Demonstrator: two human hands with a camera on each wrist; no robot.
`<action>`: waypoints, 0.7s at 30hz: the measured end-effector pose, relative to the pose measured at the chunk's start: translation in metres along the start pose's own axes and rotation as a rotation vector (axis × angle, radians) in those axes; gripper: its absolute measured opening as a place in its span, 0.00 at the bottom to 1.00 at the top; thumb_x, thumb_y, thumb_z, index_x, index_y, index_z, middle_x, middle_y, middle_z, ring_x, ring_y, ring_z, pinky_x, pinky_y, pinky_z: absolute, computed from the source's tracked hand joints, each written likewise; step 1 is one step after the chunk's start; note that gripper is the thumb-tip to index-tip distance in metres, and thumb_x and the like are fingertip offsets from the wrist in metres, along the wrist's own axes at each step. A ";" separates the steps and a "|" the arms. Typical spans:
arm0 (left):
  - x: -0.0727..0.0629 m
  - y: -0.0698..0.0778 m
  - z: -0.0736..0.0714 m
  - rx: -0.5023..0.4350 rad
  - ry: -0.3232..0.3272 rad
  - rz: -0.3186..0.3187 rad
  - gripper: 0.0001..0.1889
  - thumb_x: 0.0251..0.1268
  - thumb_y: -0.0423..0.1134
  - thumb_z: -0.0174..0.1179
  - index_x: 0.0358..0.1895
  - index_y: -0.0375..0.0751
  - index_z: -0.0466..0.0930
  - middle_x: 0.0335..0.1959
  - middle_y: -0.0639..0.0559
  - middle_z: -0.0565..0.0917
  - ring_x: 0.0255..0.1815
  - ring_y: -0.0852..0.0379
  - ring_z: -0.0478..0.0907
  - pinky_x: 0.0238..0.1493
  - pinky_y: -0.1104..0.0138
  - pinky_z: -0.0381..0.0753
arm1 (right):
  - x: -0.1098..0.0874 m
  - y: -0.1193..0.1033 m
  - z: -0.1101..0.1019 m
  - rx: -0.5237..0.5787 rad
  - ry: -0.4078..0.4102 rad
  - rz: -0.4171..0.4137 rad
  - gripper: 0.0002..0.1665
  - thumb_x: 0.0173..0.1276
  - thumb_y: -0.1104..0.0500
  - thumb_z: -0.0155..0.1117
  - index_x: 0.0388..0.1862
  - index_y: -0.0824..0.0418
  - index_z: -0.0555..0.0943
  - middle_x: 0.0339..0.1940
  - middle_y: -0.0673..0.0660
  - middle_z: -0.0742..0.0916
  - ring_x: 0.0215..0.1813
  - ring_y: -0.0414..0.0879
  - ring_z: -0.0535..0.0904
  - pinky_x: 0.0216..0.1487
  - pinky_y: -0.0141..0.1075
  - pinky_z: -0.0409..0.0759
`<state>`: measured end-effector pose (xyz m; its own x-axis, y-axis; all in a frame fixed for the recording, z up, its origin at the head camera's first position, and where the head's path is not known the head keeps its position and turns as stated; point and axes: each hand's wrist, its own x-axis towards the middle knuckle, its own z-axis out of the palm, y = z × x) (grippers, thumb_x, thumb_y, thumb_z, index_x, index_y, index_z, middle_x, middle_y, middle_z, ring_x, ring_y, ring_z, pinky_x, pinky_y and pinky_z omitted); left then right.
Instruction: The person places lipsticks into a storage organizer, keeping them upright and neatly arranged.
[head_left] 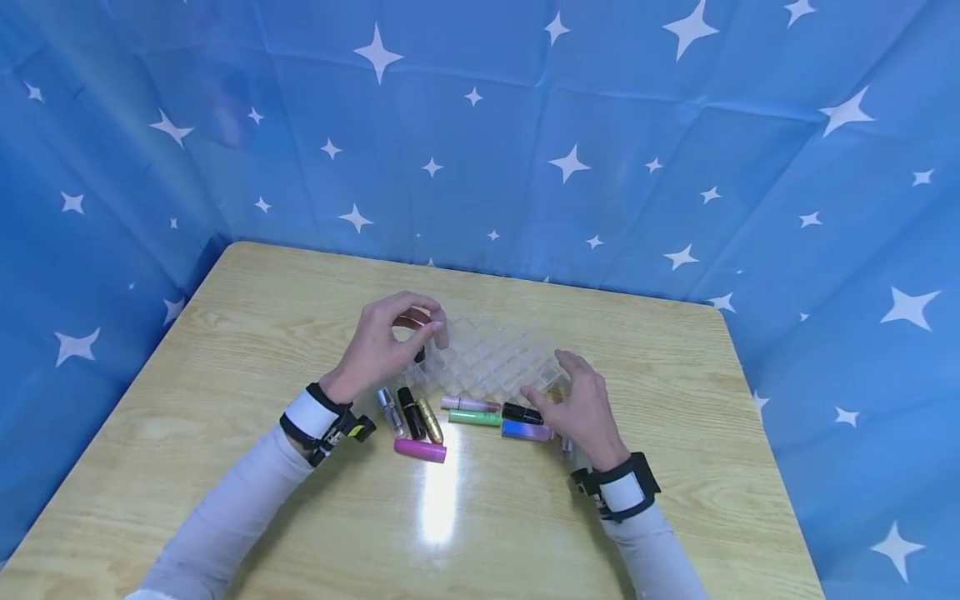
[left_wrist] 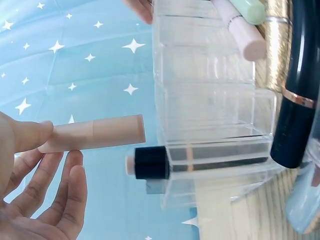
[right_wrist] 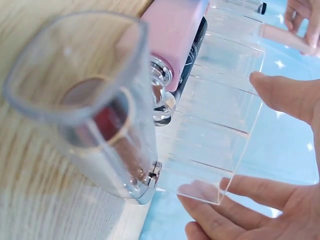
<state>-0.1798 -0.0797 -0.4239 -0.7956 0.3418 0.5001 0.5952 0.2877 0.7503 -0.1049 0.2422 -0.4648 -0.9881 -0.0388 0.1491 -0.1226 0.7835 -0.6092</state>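
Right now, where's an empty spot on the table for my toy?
Bare table lies between the left hand and the left edge, between the right hand and the right edge, and between the two sleeves, nearer than the magenta tube. It's crowded between the hands: the clear organizer with tubes in front.

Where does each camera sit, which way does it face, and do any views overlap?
Head: on the head, facing forward and down at the table; left hand, right hand and sleeves show.
Left wrist: worn there, facing the left fingers, which pinch a pale pink tube.
Right wrist: worn there, facing the right fingers at a clear organizer.
Shared: both wrist views show the tube and organizer.
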 end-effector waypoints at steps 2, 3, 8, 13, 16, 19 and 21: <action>-0.001 -0.004 0.000 0.000 -0.001 -0.009 0.14 0.70 0.30 0.71 0.56 0.36 0.86 0.51 0.43 0.90 0.49 0.47 0.90 0.50 0.59 0.92 | 0.000 0.001 0.000 0.002 0.002 0.002 0.52 0.64 0.42 0.82 0.75 0.73 0.73 0.75 0.73 0.78 0.78 0.68 0.72 0.78 0.63 0.72; -0.001 -0.005 0.001 0.001 -0.001 -0.010 0.13 0.71 0.30 0.71 0.56 0.36 0.86 0.51 0.43 0.90 0.49 0.47 0.90 0.50 0.59 0.92 | 0.000 0.001 0.000 0.000 0.004 0.002 0.52 0.63 0.42 0.82 0.75 0.72 0.74 0.75 0.73 0.78 0.78 0.68 0.72 0.78 0.63 0.72; -0.002 -0.012 0.001 0.004 0.002 -0.010 0.14 0.71 0.31 0.71 0.56 0.36 0.86 0.52 0.43 0.90 0.48 0.46 0.90 0.50 0.56 0.92 | 0.001 0.002 0.001 0.003 0.019 -0.012 0.52 0.62 0.44 0.83 0.74 0.73 0.74 0.74 0.73 0.79 0.77 0.69 0.73 0.77 0.63 0.72; -0.004 -0.017 0.002 0.028 -0.009 -0.030 0.14 0.71 0.31 0.71 0.57 0.36 0.86 0.52 0.43 0.90 0.48 0.47 0.90 0.51 0.55 0.92 | 0.001 0.000 0.002 -0.005 0.006 0.008 0.52 0.63 0.43 0.83 0.74 0.73 0.74 0.74 0.73 0.78 0.77 0.69 0.72 0.77 0.63 0.72; -0.005 -0.020 0.003 0.037 -0.021 -0.042 0.14 0.70 0.30 0.71 0.57 0.36 0.86 0.53 0.43 0.90 0.49 0.46 0.90 0.50 0.55 0.92 | 0.001 -0.002 0.001 0.000 -0.005 0.026 0.52 0.63 0.43 0.82 0.75 0.73 0.74 0.75 0.73 0.78 0.76 0.69 0.74 0.75 0.62 0.75; -0.006 -0.022 0.004 0.043 -0.031 -0.052 0.14 0.70 0.29 0.71 0.57 0.36 0.86 0.52 0.43 0.90 0.49 0.46 0.89 0.50 0.56 0.92 | 0.000 -0.003 0.000 0.006 -0.010 0.034 0.52 0.63 0.43 0.82 0.75 0.73 0.73 0.76 0.73 0.77 0.73 0.68 0.77 0.71 0.60 0.80; -0.006 -0.024 0.006 0.045 -0.041 -0.059 0.15 0.69 0.30 0.72 0.57 0.36 0.86 0.52 0.44 0.90 0.48 0.48 0.89 0.50 0.57 0.92 | 0.000 -0.003 0.000 0.013 -0.009 0.035 0.52 0.63 0.44 0.83 0.75 0.73 0.73 0.75 0.73 0.77 0.72 0.68 0.79 0.68 0.59 0.82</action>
<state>-0.1884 -0.0837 -0.4478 -0.8247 0.3590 0.4371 0.5527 0.3476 0.7574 -0.1049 0.2397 -0.4627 -0.9925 -0.0173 0.1207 -0.0894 0.7766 -0.6236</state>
